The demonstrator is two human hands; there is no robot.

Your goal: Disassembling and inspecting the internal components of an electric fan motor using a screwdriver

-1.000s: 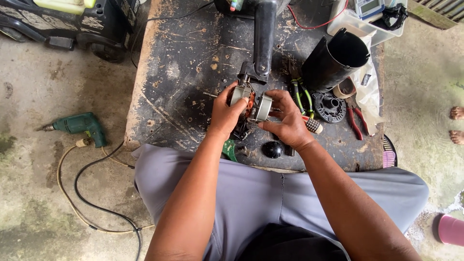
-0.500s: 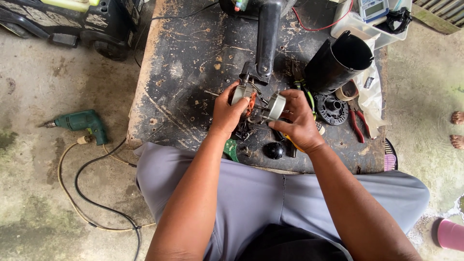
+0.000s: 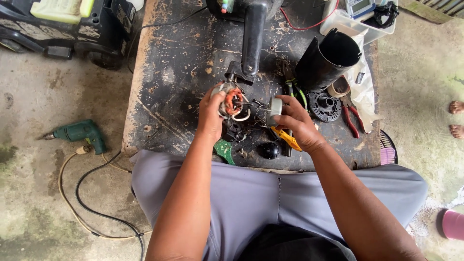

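My left hand grips a small electric motor stator with copper-orange windings and white leads, held above a worn black table. My right hand holds a small round grey part a short way to the right of the stator, apart from it. Thin wires run between the two pieces. Beneath my hands lie dark small parts, a black knob, a yellow-handled tool and a green piece at the table's near edge.
A black cylindrical housing leans at the right, with a round black plate and red-handled pliers beside it. A dark tool body stands behind. A green drill with its cord lies on the concrete floor, left. Someone's toes show at far right.
My right hand has drawn the grey round part away to the right, opening a gap from the stator. My left hand still holds the stator in about the same place.
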